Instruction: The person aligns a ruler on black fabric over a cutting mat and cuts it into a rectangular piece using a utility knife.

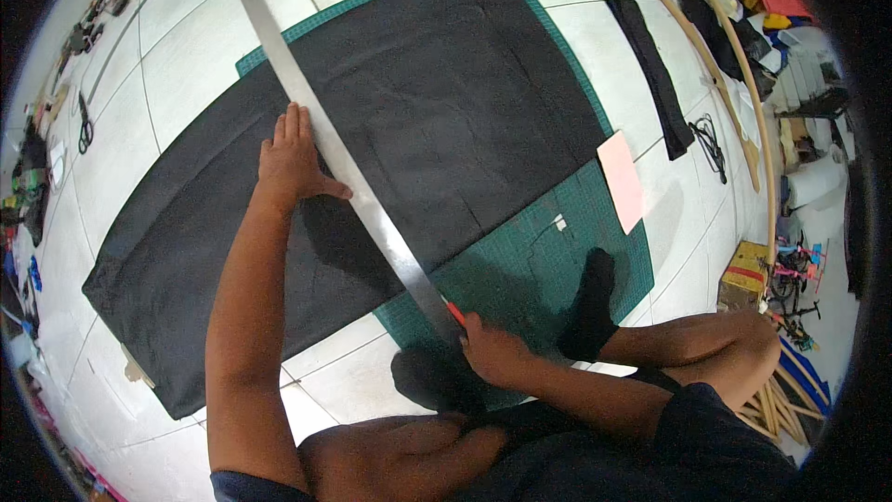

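Note:
A long metal ruler (367, 204) lies slantwise over a large sheet of black fabric (437, 102), its near end on the green cutting mat (530, 242). Against the ruler's left edge my left hand (295, 163) is spread flat, thumb stretched out to the metal and fingertips at its side. My right hand (497, 350) is closed around a slim red cutter (455, 313) at the ruler's near end. The cutter's blade is too small to make out, and most of its handle is hidden in my fingers.
A pink rectangular piece (623, 181) rests on the mat's right edge. Beyond it lie a black fabric strip (650, 74) and a black cord (711, 144) on white tiles. Scissors (85, 125) lie far left. Long wooden poles (757, 65) and a yellow box (745, 270) are at right.

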Action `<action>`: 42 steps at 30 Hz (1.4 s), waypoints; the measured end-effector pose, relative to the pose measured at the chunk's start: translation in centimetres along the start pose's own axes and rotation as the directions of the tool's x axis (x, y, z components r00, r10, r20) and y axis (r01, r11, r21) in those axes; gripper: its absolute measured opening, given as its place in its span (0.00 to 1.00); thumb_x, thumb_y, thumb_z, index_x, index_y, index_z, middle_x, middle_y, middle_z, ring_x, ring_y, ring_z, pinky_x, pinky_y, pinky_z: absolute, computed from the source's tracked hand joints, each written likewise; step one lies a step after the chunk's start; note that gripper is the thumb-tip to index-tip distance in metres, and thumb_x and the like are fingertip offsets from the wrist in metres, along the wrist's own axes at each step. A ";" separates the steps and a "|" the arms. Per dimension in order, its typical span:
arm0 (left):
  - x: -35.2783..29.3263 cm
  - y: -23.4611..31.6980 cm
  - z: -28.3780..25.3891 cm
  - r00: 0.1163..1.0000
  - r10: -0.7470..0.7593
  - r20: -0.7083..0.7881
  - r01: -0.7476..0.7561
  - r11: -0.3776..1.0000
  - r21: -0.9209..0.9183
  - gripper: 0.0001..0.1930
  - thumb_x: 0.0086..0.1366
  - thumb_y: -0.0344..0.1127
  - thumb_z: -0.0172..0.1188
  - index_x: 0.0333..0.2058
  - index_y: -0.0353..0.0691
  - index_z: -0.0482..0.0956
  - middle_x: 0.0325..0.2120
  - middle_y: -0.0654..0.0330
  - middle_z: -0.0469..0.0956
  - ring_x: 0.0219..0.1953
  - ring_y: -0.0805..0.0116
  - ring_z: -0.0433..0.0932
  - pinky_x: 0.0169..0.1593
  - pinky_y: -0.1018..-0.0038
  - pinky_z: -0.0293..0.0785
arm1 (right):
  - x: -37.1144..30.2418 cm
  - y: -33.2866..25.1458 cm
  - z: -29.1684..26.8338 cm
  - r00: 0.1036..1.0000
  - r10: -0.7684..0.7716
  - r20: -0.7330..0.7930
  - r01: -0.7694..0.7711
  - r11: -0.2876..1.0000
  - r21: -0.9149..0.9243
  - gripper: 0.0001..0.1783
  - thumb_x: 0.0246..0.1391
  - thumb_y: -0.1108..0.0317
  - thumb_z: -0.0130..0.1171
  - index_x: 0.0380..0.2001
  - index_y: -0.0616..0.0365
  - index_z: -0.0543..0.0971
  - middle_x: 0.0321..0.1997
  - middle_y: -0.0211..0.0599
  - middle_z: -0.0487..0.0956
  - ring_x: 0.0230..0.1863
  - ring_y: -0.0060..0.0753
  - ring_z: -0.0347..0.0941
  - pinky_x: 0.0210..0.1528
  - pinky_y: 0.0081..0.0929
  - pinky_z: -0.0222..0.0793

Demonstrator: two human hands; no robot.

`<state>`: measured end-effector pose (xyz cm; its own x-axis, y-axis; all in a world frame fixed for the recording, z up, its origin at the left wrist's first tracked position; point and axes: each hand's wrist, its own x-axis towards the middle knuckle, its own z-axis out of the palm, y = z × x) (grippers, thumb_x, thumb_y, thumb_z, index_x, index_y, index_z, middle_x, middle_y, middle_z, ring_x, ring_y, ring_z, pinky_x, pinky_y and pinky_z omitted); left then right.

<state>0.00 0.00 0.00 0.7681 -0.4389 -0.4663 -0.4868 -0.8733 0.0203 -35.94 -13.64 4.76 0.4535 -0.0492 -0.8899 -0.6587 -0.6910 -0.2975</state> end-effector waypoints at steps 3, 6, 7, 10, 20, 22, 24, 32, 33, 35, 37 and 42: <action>-0.3 -0.4 0.2 1.000 -0.002 -0.007 0.002 0.999 -0.036 0.82 0.20 0.61 0.86 0.72 0.35 0.46 0.74 0.47 0.46 0.75 0.48 0.48 0.72 0.46 0.57 | -1.4 1.3 0.9 1.000 -0.018 0.011 0.019 0.998 -0.060 0.20 0.69 0.57 0.47 0.52 0.63 0.63 0.40 0.64 0.81 0.40 0.68 0.80 0.43 0.59 0.74; -0.4 0.5 0.0 1.000 -0.011 -0.021 0.009 0.995 -0.095 0.81 0.19 0.55 0.88 0.72 0.34 0.46 0.74 0.46 0.47 0.75 0.49 0.47 0.72 0.45 0.57 | -3.4 1.6 -2.6 0.998 -0.056 0.015 0.058 0.989 -0.137 0.21 0.69 0.57 0.47 0.53 0.63 0.63 0.39 0.61 0.81 0.40 0.65 0.81 0.43 0.58 0.75; -0.3 0.4 0.5 0.999 0.013 -0.046 -0.019 0.991 -0.129 0.81 0.19 0.54 0.88 0.72 0.34 0.46 0.74 0.46 0.46 0.75 0.48 0.47 0.71 0.46 0.57 | -4.3 1.4 -5.9 0.998 -0.043 0.041 0.050 0.985 -0.167 0.21 0.69 0.57 0.47 0.53 0.63 0.63 0.39 0.60 0.81 0.41 0.63 0.81 0.43 0.57 0.75; -0.1 -0.6 1.0 0.997 0.019 -0.072 -0.027 0.993 -0.114 0.82 0.18 0.56 0.88 0.72 0.33 0.45 0.74 0.46 0.45 0.75 0.48 0.47 0.72 0.47 0.57 | -6.8 2.7 -16.9 0.994 -0.099 -0.039 0.088 0.973 -0.214 0.21 0.69 0.55 0.49 0.53 0.60 0.65 0.39 0.53 0.80 0.40 0.55 0.81 0.43 0.52 0.76; -4.7 0.6 1.4 0.964 0.036 -0.263 -0.028 0.999 0.037 0.66 0.37 0.53 0.83 0.72 0.39 0.52 0.74 0.47 0.48 0.75 0.46 0.49 0.71 0.49 0.56 | -14.1 27.2 -30.0 0.547 -0.099 -0.831 -0.116 0.974 -0.192 0.24 0.61 0.55 0.62 0.49 0.55 0.64 0.34 0.49 0.81 0.36 0.54 0.81 0.38 0.47 0.74; -5.8 0.8 2.2 0.949 0.085 -0.304 -0.085 0.996 0.011 0.58 0.43 0.48 0.81 0.70 0.40 0.57 0.72 0.46 0.51 0.73 0.45 0.52 0.70 0.50 0.58 | -11.9 32.4 -26.0 0.498 -0.016 -0.867 -0.076 0.995 -0.062 0.22 0.60 0.56 0.64 0.47 0.56 0.66 0.37 0.49 0.79 0.37 0.52 0.78 0.40 0.45 0.73; -7.6 0.4 2.0 0.960 0.118 -0.255 -0.128 0.992 -0.021 0.49 0.50 0.44 0.78 0.68 0.40 0.62 0.71 0.46 0.54 0.72 0.44 0.56 0.70 0.52 0.60 | -7.7 38.4 -20.0 0.319 -0.130 -0.939 -0.011 0.990 -0.141 0.18 0.56 0.64 0.69 0.42 0.60 0.72 0.39 0.46 0.71 0.38 0.43 0.71 0.41 0.37 0.71; -14.4 -2.6 -3.6 0.990 -0.048 -0.135 0.042 0.998 -0.047 0.37 0.56 0.38 0.72 0.63 0.39 0.69 0.66 0.43 0.63 0.68 0.46 0.63 0.69 0.57 0.63 | 0.2 41.2 -7.3 0.437 0.371 -0.819 0.038 0.902 0.429 0.24 0.52 0.54 0.71 0.45 0.59 0.77 0.40 0.49 0.77 0.43 0.50 0.76 0.44 0.45 0.72; -14.5 -1.6 -4.6 0.992 -0.074 -0.102 0.070 0.997 -0.041 0.36 0.56 0.38 0.72 0.63 0.39 0.70 0.65 0.43 0.64 0.67 0.46 0.65 0.68 0.58 0.64 | 0.6 41.4 -6.4 0.410 0.392 -0.824 0.080 0.884 0.460 0.25 0.51 0.54 0.72 0.45 0.59 0.77 0.40 0.49 0.77 0.43 0.50 0.76 0.44 0.45 0.72; -14.6 1.5 -7.6 0.995 -0.098 -0.034 0.095 0.993 -0.071 0.35 0.57 0.38 0.71 0.63 0.38 0.70 0.63 0.43 0.67 0.65 0.45 0.68 0.67 0.57 0.66 | 0.0 42.0 -6.5 0.418 0.367 -0.831 0.093 0.893 0.441 0.26 0.51 0.52 0.72 0.45 0.60 0.77 0.41 0.49 0.78 0.43 0.51 0.77 0.44 0.47 0.72; -13.4 2.7 -9.0 0.996 -0.085 0.002 0.085 0.996 -0.042 0.34 0.57 0.38 0.71 0.62 0.37 0.71 0.61 0.44 0.70 0.63 0.45 0.70 0.65 0.57 0.68 | -1.5 38.8 -10.1 0.485 0.250 -0.838 0.075 0.943 0.325 0.27 0.50 0.51 0.72 0.46 0.59 0.78 0.41 0.49 0.78 0.43 0.52 0.77 0.45 0.48 0.72; -9.8 11.0 -9.1 0.972 0.204 0.119 -0.213 0.975 0.067 0.31 0.57 0.39 0.70 0.59 0.36 0.74 0.55 0.45 0.76 0.57 0.44 0.75 0.60 0.56 0.73 | 0.5 42.9 -20.3 0.309 0.295 -0.904 0.161 0.921 0.355 0.21 0.58 0.55 0.64 0.47 0.61 0.78 0.42 0.50 0.79 0.43 0.48 0.78 0.45 0.40 0.74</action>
<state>-9.05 -7.25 12.87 0.5972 -0.5798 -0.5543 -0.6659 -0.7436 0.0603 -51.78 -57.90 -1.42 0.4887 -0.8710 -0.0498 -0.7469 -0.3882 -0.5399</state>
